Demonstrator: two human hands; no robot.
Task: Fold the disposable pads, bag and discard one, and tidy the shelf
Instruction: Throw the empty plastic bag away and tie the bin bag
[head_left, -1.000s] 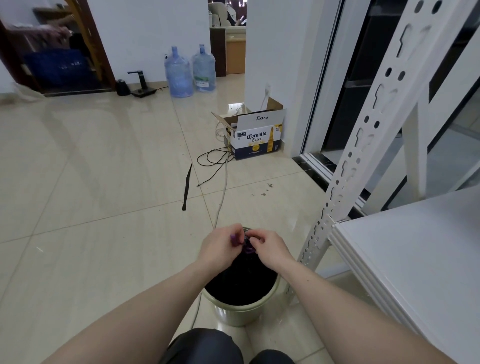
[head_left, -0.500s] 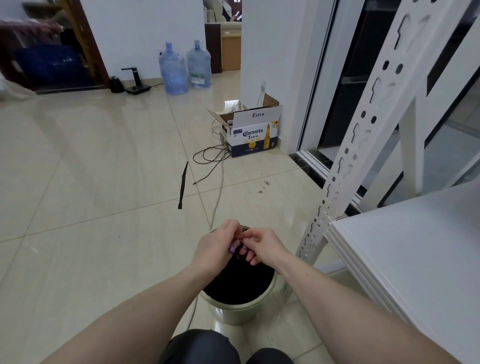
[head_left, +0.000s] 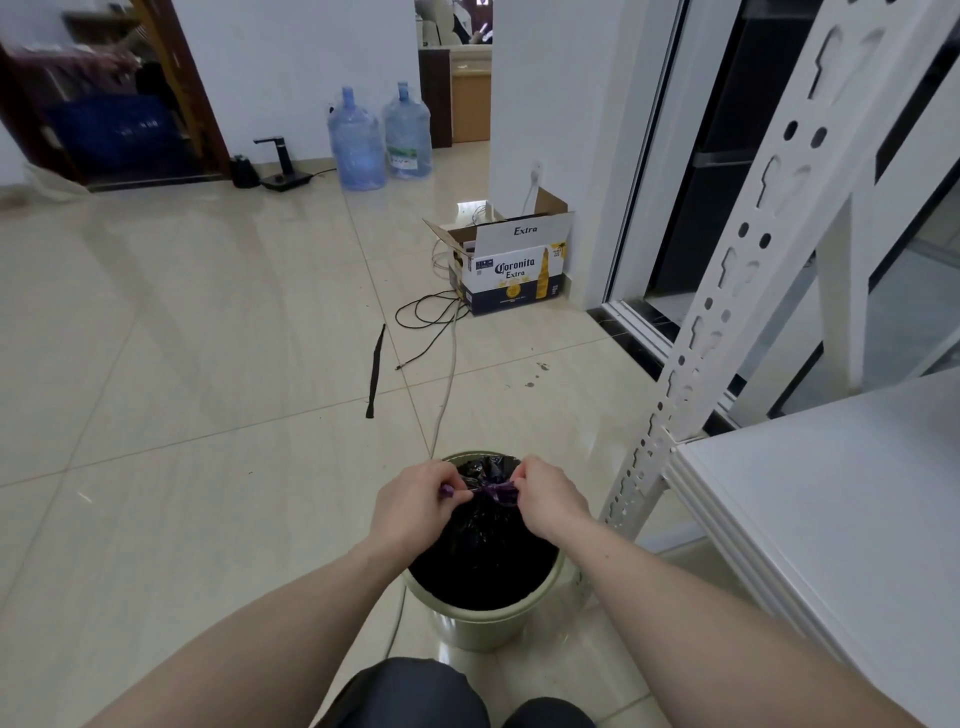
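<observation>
Black bag (head_left: 480, 545) is sitting inside the pale green bin (head_left: 485, 621) on the tiled floor (head_left: 182, 415), its gathered neck rising above the bin's rim. Both hands are hovering over the bin: the left hand (head_left: 415, 506) is pinching one purple tie end (head_left: 448, 490) with curled fingers, and the right hand (head_left: 548, 499) is pinching the other purple end (head_left: 503, 491), the strand running taut between them across the bag's neck. Just beside the bin, on its right, the white shelf (head_left: 831, 519) is standing with its perforated upright (head_left: 691, 364) leaning across the view. Beyond the bin a white cable (head_left: 448, 384) and black cords (head_left: 423, 317) are trailing toward an open beer carton (head_left: 514, 270). Farther beyond the bin, two blue water jugs (head_left: 379, 137) are standing against the wall.
</observation>
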